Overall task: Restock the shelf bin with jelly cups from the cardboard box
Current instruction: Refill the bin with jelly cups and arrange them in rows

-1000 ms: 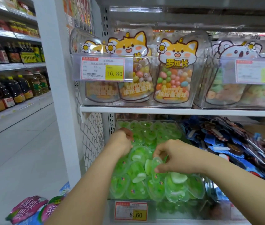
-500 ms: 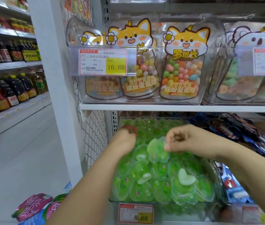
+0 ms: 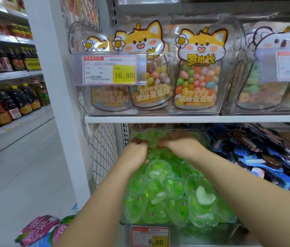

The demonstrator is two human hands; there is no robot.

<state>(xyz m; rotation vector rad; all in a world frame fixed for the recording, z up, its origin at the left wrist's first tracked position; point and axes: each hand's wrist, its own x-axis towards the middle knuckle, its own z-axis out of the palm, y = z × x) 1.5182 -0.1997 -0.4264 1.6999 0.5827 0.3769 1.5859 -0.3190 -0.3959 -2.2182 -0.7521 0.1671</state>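
Head view, bin (image 3: 194,236) running front-to-back, jelly cups (image 3: 174,186) heaped

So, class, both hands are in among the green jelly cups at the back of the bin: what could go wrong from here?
1. The jelly cups are heaped up to the front rim of the bin; pushing by the left hand and right hand could tip front cups out.
2. Cups could slide sideways into the blue packets alongside.

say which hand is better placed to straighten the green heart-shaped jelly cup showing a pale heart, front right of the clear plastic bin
Probably the right hand: its forearm passes beside the green heart-shaped jelly cup, while the left hand is across the clear plastic bin, on its left side.
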